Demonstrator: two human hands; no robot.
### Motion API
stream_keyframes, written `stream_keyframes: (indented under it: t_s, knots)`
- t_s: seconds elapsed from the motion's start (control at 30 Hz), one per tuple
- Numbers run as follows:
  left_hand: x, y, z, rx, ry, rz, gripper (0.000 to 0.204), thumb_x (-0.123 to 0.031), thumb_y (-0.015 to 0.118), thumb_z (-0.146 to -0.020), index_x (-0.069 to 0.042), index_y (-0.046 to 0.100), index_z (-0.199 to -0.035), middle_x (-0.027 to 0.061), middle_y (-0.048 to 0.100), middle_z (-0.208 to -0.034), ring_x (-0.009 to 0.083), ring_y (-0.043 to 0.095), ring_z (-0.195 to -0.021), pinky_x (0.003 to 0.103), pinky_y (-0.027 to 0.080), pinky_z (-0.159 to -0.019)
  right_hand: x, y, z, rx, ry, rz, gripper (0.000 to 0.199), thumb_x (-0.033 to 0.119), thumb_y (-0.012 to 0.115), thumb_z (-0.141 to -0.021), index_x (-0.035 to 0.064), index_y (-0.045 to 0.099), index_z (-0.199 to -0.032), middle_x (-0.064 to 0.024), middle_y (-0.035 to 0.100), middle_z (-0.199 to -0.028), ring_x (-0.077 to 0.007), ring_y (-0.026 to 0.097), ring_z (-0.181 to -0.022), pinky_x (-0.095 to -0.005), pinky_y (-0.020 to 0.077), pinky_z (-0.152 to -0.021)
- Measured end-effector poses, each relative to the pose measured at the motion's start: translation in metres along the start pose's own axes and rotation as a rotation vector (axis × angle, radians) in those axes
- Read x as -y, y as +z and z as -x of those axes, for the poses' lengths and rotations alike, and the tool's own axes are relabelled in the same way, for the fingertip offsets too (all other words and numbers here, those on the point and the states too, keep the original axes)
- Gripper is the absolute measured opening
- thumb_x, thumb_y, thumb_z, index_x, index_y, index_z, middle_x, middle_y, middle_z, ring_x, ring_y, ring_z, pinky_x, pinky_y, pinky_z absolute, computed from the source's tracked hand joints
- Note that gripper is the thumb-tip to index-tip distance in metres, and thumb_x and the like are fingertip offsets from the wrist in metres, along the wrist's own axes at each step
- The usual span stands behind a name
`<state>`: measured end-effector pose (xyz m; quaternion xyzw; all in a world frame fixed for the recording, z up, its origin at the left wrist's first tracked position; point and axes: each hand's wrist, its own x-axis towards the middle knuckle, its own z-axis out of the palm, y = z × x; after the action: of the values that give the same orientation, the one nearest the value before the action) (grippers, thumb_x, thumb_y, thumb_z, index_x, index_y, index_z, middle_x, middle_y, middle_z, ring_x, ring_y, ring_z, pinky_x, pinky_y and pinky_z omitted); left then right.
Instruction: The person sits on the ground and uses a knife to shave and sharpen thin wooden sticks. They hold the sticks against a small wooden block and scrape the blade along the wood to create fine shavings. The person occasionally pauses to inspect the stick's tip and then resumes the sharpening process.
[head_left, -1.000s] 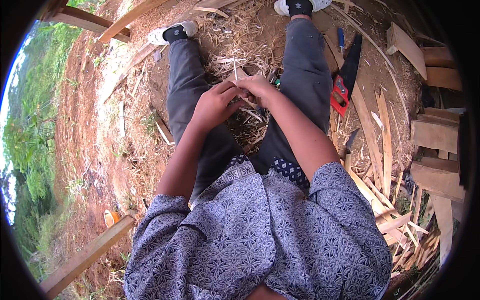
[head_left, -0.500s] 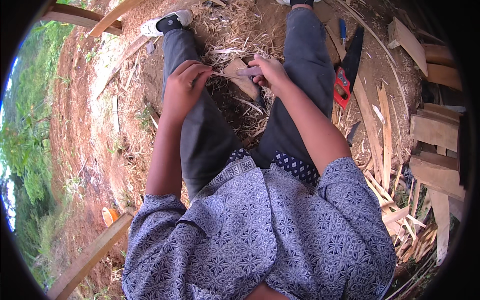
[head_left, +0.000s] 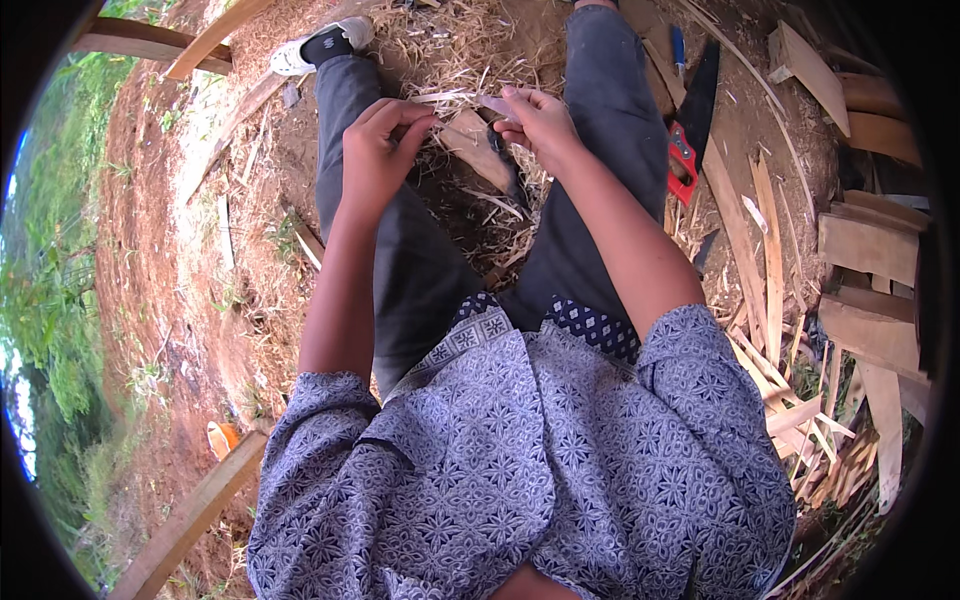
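Observation:
My left hand (head_left: 383, 143) is closed in a pinch above my left shin, on what looks like a thin strip (head_left: 437, 123); only a small end shows at the fingertips. Across from it, my right hand (head_left: 543, 127) grips a flat greyish piece (head_left: 499, 104) between thumb and fingers, its free end pointing left. I cannot tell whether it is a blade. The two hands are apart. Below and between them, a brown wooden piece (head_left: 478, 152) with a dark end lies slanted on the ground among shavings.
To the right of my right leg lies a handsaw with a red handle (head_left: 683, 165), beside a blue-handled tool (head_left: 679, 48). Long wood strips (head_left: 768, 250) and stacked boards (head_left: 868, 240) fill the right side. A wooden beam (head_left: 190, 515) crosses at lower left, near an orange object (head_left: 222, 438).
Both hands have moved slightly up and away from me, and stand farther apart. The greyish piece has risen with my right hand, uncovering more of the wooden piece below.

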<state>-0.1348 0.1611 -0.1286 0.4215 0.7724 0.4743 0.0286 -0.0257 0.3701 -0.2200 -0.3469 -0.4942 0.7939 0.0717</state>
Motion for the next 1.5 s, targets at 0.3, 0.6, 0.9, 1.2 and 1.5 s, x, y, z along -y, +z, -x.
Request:
stream_keyframes:
  t_s: [0.3,0.6,0.9,1.2,1.5]
  knots:
    - [0.040,0.024,0.004,-0.112,-0.185,0.424,0.005,0.000,0.073,-0.095,0.002,0.069,-0.098,0.0030,0.074,-0.091,0.0060,0.067,-0.082,0.021,0.052,-0.074,-0.020,-0.001,-0.009,0.073,-0.055,0.087,0.050,0.022,0.071,-0.100,-0.0019,0.056,-0.141,-0.0063,0.069,-0.113,-0.0117,0.072,-0.088,-0.0242,0.0608,-0.074]
    - [0.037,0.023,-0.014,-0.047,-0.172,0.021,0.009,-0.008,0.076,-0.091,-0.001,0.071,-0.092,0.0073,0.072,-0.076,0.0098,0.066,-0.069,0.029,0.052,-0.066,-0.011,0.019,-0.009,0.063,-0.050,0.228,0.040,0.032,0.068,-0.101,0.0046,0.063,-0.129,-0.0082,0.071,-0.110,-0.0157,0.075,-0.079,-0.0283,0.0612,-0.066]
    - [0.017,0.034,0.003,-0.052,-0.119,-0.021,0.015,-0.011,0.077,-0.089,0.000,0.069,-0.091,0.0137,0.072,-0.077,0.0224,0.069,-0.066,0.035,0.052,-0.064,-0.011,-0.015,-0.014,0.107,0.009,0.346,0.045,0.030,0.067,-0.102,0.0036,0.055,-0.136,-0.0124,0.067,-0.125,-0.0184,0.075,-0.090,-0.0305,0.0610,-0.077]
    - [0.018,0.036,0.010,-0.100,-0.122,-0.035,0.012,-0.013,0.075,-0.088,-0.003,0.072,-0.094,0.0184,0.072,-0.084,0.0352,0.071,-0.075,0.041,0.055,-0.070,0.036,-0.026,-0.021,0.165,0.058,0.677,0.040,0.008,0.063,-0.100,0.0066,0.059,-0.140,-0.0059,0.069,-0.128,-0.0202,0.075,-0.093,-0.0338,0.0632,-0.076]
    - [0.025,0.036,-0.003,-0.138,-0.089,-0.035,0.020,-0.020,0.079,-0.090,-0.001,0.074,-0.094,0.0174,0.074,-0.083,0.0293,0.074,-0.073,0.037,0.054,-0.066,0.041,-0.010,-0.006,0.072,-0.024,0.928,0.034,0.015,0.054,-0.107,0.0117,0.060,-0.140,-0.0119,0.070,-0.129,-0.0199,0.077,-0.090,-0.0325,0.0625,-0.068]
